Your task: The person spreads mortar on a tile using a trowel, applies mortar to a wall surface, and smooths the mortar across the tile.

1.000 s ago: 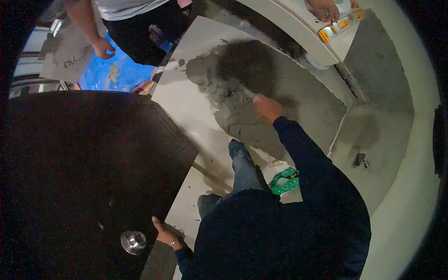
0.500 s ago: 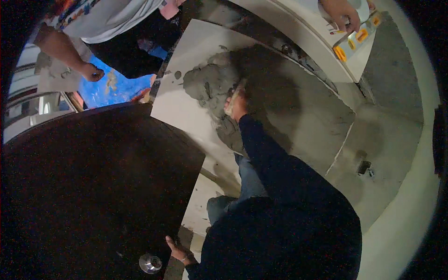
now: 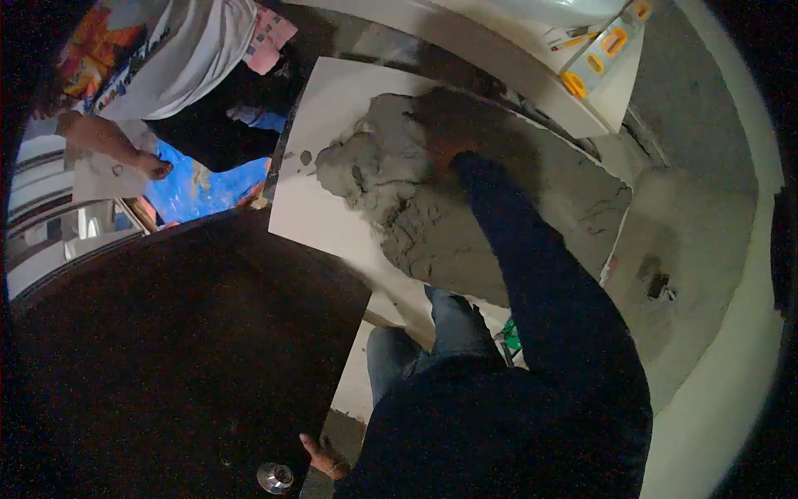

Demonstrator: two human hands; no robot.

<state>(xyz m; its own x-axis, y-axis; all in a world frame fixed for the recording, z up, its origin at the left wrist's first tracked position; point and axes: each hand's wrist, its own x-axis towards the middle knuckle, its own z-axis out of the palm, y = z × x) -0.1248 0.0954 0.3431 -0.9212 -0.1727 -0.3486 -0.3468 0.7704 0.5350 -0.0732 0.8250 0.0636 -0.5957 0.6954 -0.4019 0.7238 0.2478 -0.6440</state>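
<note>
On the far left we see a co-worker standing in a white top and dark trousers, one hand hanging low. Just below that hand a blue sheet lies on the floor. A dark brown door fills the lower left, with a round silver knob near its edge.

Beside the knob, our left hand is at the door's edge. One digit points upward, but we cannot tell whether the hand grips the edge or only rests by it.

Further right, a white slab shows bare along its left side. Grey mortar covers the rest of it, lumpy and ridged on the left, flatter toward the right. Our jeans are just below the mortar's lower edge.

Our right hand is over the mortar, in deep shadow at the end of a dark sleeve; we cannot tell whether its fingers are spread or closed, or whether it holds anything. A green thing peeks out beside that sleeve.

At the upper right, a grey level with yellow fittings lies on a white ledge. Below it, on the grey surface, is a small dark opening.
</note>
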